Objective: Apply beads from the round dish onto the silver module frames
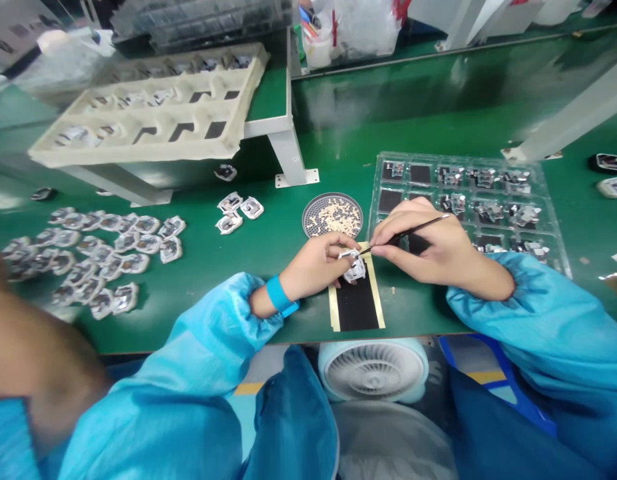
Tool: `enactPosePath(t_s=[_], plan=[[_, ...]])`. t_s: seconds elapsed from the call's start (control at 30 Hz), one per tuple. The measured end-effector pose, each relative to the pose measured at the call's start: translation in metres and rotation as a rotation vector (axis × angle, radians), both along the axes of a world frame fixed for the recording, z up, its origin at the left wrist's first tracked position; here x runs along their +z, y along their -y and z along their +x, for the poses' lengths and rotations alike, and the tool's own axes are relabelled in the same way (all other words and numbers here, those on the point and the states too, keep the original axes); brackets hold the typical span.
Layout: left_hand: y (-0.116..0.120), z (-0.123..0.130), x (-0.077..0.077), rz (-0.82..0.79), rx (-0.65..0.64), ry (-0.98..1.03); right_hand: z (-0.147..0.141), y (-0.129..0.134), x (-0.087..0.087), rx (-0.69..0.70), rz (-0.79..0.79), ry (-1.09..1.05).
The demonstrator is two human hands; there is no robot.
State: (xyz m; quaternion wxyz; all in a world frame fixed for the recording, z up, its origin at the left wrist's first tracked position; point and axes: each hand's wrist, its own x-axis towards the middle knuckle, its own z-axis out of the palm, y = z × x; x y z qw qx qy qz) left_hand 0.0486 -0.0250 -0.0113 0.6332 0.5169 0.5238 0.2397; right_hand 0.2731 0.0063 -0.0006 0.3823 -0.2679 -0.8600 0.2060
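Observation:
Over a black mat (357,307) edged with yellow tape, my left hand (319,263) grips a small white plastic housing (355,268) with parts inside. My right hand (428,243) is closed round dark tweezers (413,230), whose tips reach the upper edge of that housing. Whether anything sits between the tips is too small to tell. Just beyond my hands stands a round grey perforated dish (308,213) full of small beige pieces (335,217). A clear compartment tray (553,220) of small electronic parts lies behind and right of my right hand.
Many similar white housings (108,263) lie at the left, with several more (231,203) near the middle. A cream tray (138,157) rests on a raised green shelf with white legs (288,157). Another person's blurred arm (33,353) enters at left. A fan (373,370) is below the table edge.

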Motion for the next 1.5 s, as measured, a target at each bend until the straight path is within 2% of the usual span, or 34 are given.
enactPosePath(t_s=[0.43,0.67,0.87,0.97,1.13,1.2,1.27,1.37,1.5], plan=[[0.000,0.001,0.000,-0.027,0.000,0.009,0.001,-0.001,-0.003,0.033,0.017,0.027],[0.000,0.001,0.004,-0.016,0.008,0.007,0.002,0.001,0.004,-0.027,-0.100,0.007],[0.000,0.000,0.003,-0.033,-0.005,0.044,0.001,0.001,0.000,-0.014,-0.197,0.068],[0.000,-0.002,0.001,-0.025,-0.005,0.065,0.003,0.000,0.003,0.020,-0.310,0.040],[-0.001,-0.004,-0.001,-0.021,-0.024,0.071,0.010,-0.008,0.013,0.168,-0.640,0.056],[-0.001,-0.004,-0.001,-0.013,-0.029,0.057,0.012,-0.010,0.014,0.207,-0.691,0.070],[-0.002,-0.004,0.000,-0.013,-0.030,0.052,0.013,-0.011,0.013,0.183,-0.678,0.047],[-0.003,-0.005,0.002,-0.035,-0.046,0.100,0.013,-0.011,0.010,0.070,-0.607,-0.062],[-0.003,-0.007,0.006,-0.034,-0.080,0.196,0.018,-0.020,0.014,-0.058,-0.535,-0.325]])
